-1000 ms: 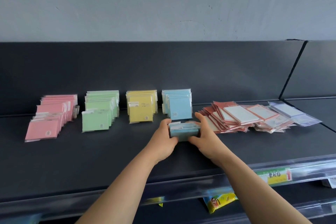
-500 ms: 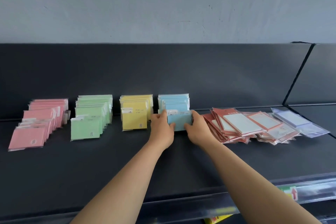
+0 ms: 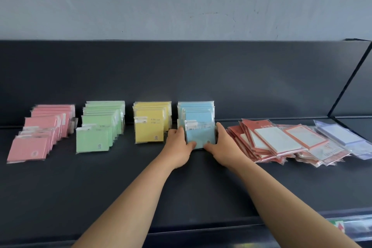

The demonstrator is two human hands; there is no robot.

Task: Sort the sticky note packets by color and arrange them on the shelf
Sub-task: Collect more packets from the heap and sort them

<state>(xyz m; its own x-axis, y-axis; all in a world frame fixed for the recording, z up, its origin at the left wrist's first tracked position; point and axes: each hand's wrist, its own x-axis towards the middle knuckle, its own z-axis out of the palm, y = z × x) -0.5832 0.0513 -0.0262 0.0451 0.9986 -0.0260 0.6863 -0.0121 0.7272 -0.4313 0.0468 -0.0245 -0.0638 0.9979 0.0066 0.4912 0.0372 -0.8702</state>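
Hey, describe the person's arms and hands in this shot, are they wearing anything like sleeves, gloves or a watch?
Both arms are bare from the bottom of the frame to the fingers: no sleeves show. The left hand and right hand wear no gloves, and no watch, bracelet or ring is visible on either wrist or fingers.

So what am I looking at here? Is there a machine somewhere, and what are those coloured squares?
No machine: a person wears a camera on the head, looking down at their own bare arms. On the dark shelf stand rows of sticky note packets sorted by colour: pink, green, yellow, blue. The left hand and right hand grip the front blue packet by its sides, at the front of the blue row. On the right lies a loose pile of red-edged packets, unsorted.
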